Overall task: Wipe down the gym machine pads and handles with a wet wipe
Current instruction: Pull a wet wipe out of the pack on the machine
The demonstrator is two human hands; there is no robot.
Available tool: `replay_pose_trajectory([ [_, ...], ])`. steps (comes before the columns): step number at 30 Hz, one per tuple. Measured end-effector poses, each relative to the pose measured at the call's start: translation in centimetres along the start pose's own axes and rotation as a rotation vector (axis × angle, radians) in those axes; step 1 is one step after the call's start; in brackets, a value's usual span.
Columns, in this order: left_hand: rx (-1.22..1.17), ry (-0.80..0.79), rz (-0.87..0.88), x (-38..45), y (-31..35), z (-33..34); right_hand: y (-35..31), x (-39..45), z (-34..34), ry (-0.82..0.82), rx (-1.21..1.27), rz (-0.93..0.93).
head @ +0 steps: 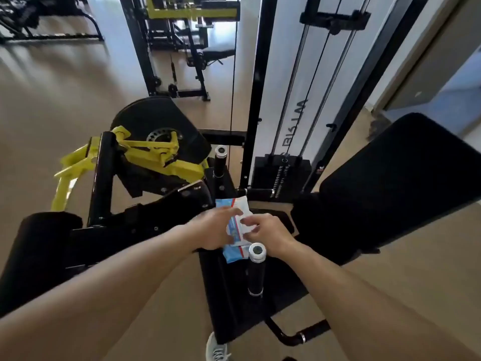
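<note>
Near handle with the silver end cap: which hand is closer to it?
Right. The right hand sits just beside the handle, wrist by its cap, fingers on the wipe pack. The left hand grips the pack further left.

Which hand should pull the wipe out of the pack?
Probably the right hand: its fingers already pinch at the top of the pack, while the left hand holds the pack steady from the side.
</note>
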State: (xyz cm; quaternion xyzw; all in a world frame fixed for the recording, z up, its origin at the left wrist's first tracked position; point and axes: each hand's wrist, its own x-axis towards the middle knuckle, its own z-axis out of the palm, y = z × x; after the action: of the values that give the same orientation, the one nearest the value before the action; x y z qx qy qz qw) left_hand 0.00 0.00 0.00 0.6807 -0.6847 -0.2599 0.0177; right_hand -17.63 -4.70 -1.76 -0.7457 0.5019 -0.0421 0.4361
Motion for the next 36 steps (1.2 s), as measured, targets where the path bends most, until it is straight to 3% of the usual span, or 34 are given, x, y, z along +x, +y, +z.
replay_pose_trajectory([
  [8,0.167,0.159,0.022,1.3,-1.4,4.0,-0.2,2.4,1.2,0.051,-0.136,0.100],
  [14,0.050,0.192,0.032,1.7,-2.8,4.6,-0.3,3.0,1.2,0.089,-0.089,0.170],
  [22,-0.046,0.258,0.009,2.0,-3.0,5.7,1.5,3.8,0.3,0.028,0.417,0.383],
  [26,-0.076,0.262,0.020,2.1,-3.3,6.3,1.4,3.9,-0.1,-0.045,0.646,0.400],
  [33,-0.180,0.327,0.128,1.1,-3.1,6.0,0.9,3.9,-0.1,-0.068,0.436,0.292],
  [36,-0.300,0.339,0.030,0.2,-3.3,6.1,1.4,3.5,0.5,-0.038,0.280,0.189],
])
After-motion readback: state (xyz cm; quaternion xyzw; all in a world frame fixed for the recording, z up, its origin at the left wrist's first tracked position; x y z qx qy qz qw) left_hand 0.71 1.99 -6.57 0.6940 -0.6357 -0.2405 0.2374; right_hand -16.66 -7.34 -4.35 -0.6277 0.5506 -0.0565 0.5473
